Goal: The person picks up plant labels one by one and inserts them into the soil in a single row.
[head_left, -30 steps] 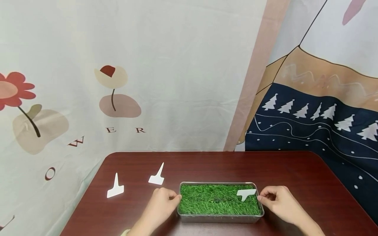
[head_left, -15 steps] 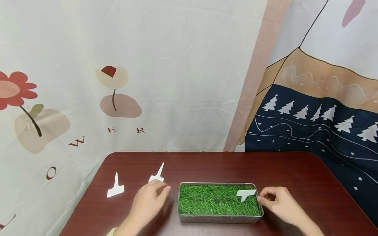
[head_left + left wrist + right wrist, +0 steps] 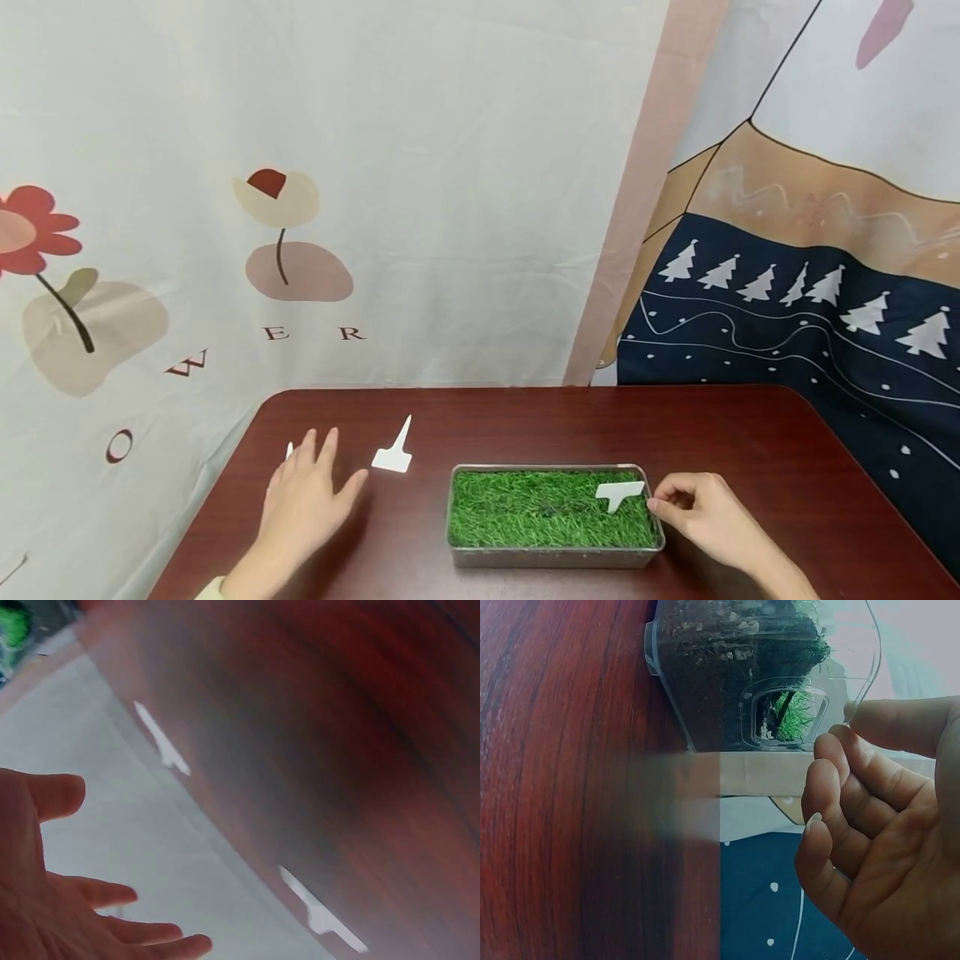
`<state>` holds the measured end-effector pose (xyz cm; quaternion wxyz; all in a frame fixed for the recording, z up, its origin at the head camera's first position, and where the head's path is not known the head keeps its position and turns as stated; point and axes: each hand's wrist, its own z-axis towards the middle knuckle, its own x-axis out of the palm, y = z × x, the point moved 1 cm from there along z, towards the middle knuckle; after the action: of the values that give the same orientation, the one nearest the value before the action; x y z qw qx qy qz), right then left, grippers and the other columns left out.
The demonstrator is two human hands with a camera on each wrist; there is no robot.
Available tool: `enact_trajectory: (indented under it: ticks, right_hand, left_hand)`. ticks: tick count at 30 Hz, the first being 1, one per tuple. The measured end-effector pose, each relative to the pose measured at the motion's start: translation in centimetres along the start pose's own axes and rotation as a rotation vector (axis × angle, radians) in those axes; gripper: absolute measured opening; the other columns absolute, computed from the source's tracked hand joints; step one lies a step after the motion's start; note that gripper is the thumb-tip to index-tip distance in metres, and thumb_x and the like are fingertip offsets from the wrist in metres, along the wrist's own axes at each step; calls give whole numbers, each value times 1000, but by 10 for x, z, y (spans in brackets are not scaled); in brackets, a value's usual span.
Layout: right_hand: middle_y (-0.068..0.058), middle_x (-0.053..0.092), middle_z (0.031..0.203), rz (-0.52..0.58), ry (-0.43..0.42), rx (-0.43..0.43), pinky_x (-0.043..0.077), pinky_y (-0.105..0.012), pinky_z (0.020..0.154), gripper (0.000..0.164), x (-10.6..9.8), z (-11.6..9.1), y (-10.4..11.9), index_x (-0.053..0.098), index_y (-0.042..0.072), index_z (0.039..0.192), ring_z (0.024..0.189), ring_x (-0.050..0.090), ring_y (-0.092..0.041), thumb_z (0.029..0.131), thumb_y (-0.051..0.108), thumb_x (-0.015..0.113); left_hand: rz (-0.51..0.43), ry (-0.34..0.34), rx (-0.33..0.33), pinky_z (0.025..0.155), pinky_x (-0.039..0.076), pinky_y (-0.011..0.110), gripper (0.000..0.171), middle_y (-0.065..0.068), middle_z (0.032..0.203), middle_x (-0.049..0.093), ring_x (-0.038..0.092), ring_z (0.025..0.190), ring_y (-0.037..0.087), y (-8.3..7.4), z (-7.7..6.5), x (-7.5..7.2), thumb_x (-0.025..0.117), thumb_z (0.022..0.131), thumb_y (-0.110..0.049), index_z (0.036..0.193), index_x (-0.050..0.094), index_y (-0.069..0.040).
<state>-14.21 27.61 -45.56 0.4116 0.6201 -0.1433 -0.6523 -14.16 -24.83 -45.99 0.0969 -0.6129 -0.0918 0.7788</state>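
Observation:
My left hand (image 3: 303, 496) hovers over the left of the table with its fingers spread, holding nothing. It covers most of one white T-shaped plant label, and only that label's tip (image 3: 289, 450) shows. A second white plant label (image 3: 392, 460) lies to its right. Both flat labels (image 3: 322, 916) appear in the left wrist view, apart from the fingers. My right hand (image 3: 708, 512) pinches the right rim of a clear plastic box (image 3: 727, 690) between thumb and index finger. Green artificial grass (image 3: 540, 508) fills the box. Another white label (image 3: 619, 493) is in the grass near the right end, stem downward.
The dark red wooden table (image 3: 510, 417) has rounded far corners. Behind it hangs a printed cloth (image 3: 465, 208) with flowers, letters and trees. Under the grass, the box holds dark soil with pale bits (image 3: 742, 634).
My left hand has let go of the box's left rim and moved left, past the nearer label to the far-left one, its fingers spreading. The right hand stays on the rim.

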Motion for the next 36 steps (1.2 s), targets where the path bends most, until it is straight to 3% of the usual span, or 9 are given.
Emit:
enact_trajectory:
  ticks: [9, 15, 20, 24, 28, 32, 36]
  right_hand:
    - [17, 58, 69, 22, 11, 0, 42, -24, 56, 18, 0, 0, 0, 72, 22, 81, 63, 50, 0, 93, 9, 77]
    - [16, 59, 71, 32, 25, 6, 43, -24, 57, 17, 1, 1, 0, 72, 22, 83, 65, 51, 0, 94, 10, 76]
    - [16, 60, 71, 35, 13, -7, 43, -24, 57, 18, 0, 1, -1, 72, 22, 82, 64, 52, 0, 93, 8, 76]
    - [16, 60, 71, 46, 17, -5, 44, -24, 57, 17, 1, 1, -1, 72, 21, 82, 65, 52, 0, 93, 8, 76]
    - [16, 60, 71, 45, 17, -7, 44, -24, 57, 18, 1, 1, -2, 72, 22, 82, 65, 53, 0, 93, 8, 76]
    - [17, 60, 71, 40, 12, -11, 44, -24, 58, 19, 1, 1, -2, 71, 22, 82, 65, 53, 0, 93, 8, 76]
    - [17, 59, 71, 39, 14, -9, 43, -24, 57, 19, 1, 1, -2, 71, 22, 82, 65, 52, 0, 93, 8, 76]
  left_hand:
    - [68, 177, -131, 77, 50, 69, 89, 46, 128, 47, 53, 108, 60, 49, 11, -1, 67, 97, -50, 140, 43, 24]
    - [72, 276, -192, 76, 48, 65, 83, 35, 105, 54, 55, 99, 54, 66, 17, 0, 67, 96, -50, 128, 51, 25]
    - [69, 293, -190, 76, 48, 65, 70, 30, 100, 55, 55, 97, 51, 71, 22, 1, 68, 95, -44, 115, 58, 22]
    - [56, 317, -182, 71, 49, 64, 49, 28, 98, 53, 55, 94, 49, 73, 28, 0, 69, 94, -35, 101, 65, 13]
    - [12, 326, -145, 70, 50, 64, 32, 27, 98, 54, 55, 94, 50, 77, 33, -2, 71, 89, -20, 101, 67, 9]
    - [-38, 317, -38, 74, 50, 57, 36, 23, 98, 58, 57, 90, 44, 82, 37, -3, 72, 78, -1, 111, 67, 13]
    - [-86, 333, 67, 74, 49, 46, 42, 14, 97, 60, 58, 90, 34, 85, 40, -5, 66, 70, 16, 110, 71, 6]
